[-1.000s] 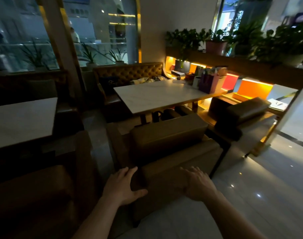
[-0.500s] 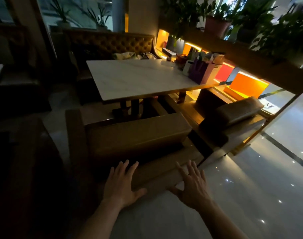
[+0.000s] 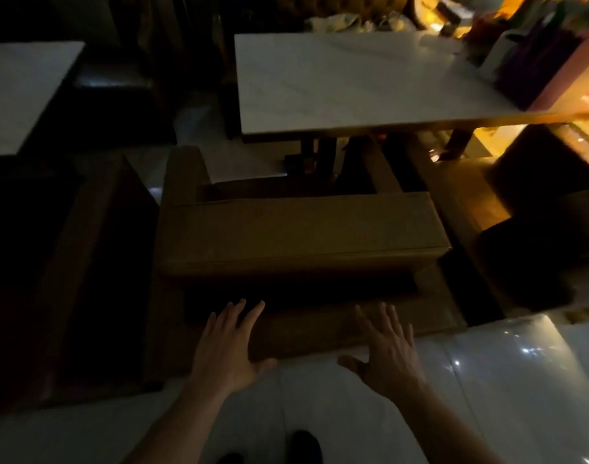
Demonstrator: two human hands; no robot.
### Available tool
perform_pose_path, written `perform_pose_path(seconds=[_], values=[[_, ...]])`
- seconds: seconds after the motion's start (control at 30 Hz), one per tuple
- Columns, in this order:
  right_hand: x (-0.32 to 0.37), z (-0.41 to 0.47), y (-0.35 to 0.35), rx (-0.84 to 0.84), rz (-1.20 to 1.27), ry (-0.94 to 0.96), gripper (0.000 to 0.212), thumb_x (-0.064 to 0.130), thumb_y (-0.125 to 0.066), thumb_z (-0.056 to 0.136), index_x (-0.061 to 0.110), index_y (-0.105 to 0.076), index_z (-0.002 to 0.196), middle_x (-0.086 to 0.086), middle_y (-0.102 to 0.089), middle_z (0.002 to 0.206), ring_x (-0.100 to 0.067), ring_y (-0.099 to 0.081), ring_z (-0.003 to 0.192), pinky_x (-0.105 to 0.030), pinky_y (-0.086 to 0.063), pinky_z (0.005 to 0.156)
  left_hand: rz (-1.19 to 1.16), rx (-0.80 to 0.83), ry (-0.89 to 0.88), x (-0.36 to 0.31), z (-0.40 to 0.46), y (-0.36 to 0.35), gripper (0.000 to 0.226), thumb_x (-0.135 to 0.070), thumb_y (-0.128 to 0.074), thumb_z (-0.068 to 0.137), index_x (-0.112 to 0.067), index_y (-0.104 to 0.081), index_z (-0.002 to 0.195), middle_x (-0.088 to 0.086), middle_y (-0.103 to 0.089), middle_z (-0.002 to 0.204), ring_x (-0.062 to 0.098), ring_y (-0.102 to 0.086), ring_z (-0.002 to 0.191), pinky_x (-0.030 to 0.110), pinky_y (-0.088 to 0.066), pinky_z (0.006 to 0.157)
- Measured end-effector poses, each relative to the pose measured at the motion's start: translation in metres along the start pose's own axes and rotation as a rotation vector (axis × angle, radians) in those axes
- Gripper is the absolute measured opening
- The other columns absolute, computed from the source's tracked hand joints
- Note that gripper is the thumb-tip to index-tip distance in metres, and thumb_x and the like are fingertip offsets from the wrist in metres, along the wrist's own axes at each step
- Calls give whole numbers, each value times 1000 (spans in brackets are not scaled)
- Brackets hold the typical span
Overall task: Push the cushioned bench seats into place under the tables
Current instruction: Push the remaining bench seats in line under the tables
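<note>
Pretty dark here. Both hands are flat with fingers spread on the back of the cushioned seat (image 3: 303,236): left hand (image 3: 228,343) near its left rear corner, right hand (image 3: 387,349) toward the right rear corner, thumbs hanging over the back edge, neither one curled around anything. The seat sits on the glossy tiled floor (image 3: 487,380), its front arms just reaching under the near edge of the white marble table (image 3: 353,82). A darker seat (image 3: 95,279) sits just beside its left side, another one (image 3: 537,249) close on the right with a narrow gap.
</note>
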State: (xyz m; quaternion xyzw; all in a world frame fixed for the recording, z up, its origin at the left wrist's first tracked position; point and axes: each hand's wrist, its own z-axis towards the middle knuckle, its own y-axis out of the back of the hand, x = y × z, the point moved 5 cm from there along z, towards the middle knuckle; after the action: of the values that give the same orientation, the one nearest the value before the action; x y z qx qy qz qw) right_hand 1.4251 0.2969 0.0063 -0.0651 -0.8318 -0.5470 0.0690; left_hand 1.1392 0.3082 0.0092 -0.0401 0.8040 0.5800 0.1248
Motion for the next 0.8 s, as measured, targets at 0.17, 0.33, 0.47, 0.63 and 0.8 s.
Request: perform_pose_path(seconds=[0.17, 0.33, 0.47, 0.63, 0.8], values=[[-23, 48, -9, 59, -49, 26, 113, 87, -52, 71, 46, 15, 152, -10, 19, 164, -37, 27, 147, -72, 1, 114, -21, 61, 71, 7, 14, -22, 111, -86, -55, 68, -46, 7, 151, -5, -2, 164, 21, 0, 149, 42, -1, 120], [-20, 61, -27, 92, -65, 16, 109, 90, -48, 69, 52, 14, 150, -7, 18, 165, -39, 27, 146, -76, -2, 112, -21, 62, 114, 28, 20, -33, 110, -83, -58, 68, -40, -5, 154, -6, -14, 163, 19, -7, 149, 40, -6, 121], [-18, 59, -31, 9, -95, 15, 103, 87, -47, 72, 51, 8, 152, -8, 10, 166, -40, 21, 148, -76, -7, 112, -73, -17, 118, 30, 15, -41, 103, -79, -59, 72, -40, -10, 153, -8, -10, 163, 17, -3, 149, 39, -6, 119], [-19, 59, -39, -19, -140, 28, 101, 88, -44, 74, 50, 7, 153, -9, 7, 166, -41, 18, 149, -75, -7, 113, -86, -171, 97, 34, 9, -54, 96, -76, -60, 73, -39, -19, 152, -5, -22, 160, 18, -13, 147, 40, -6, 121], [-17, 53, -41, 0, -157, 36, 101, 87, -45, 74, 51, 6, 153, -9, 6, 166, -41, 15, 149, -74, -10, 113, -90, -212, 93, 36, -2, -61, 94, -71, -62, 76, -36, -21, 152, -5, -24, 160, 17, -14, 147, 39, -5, 121]])
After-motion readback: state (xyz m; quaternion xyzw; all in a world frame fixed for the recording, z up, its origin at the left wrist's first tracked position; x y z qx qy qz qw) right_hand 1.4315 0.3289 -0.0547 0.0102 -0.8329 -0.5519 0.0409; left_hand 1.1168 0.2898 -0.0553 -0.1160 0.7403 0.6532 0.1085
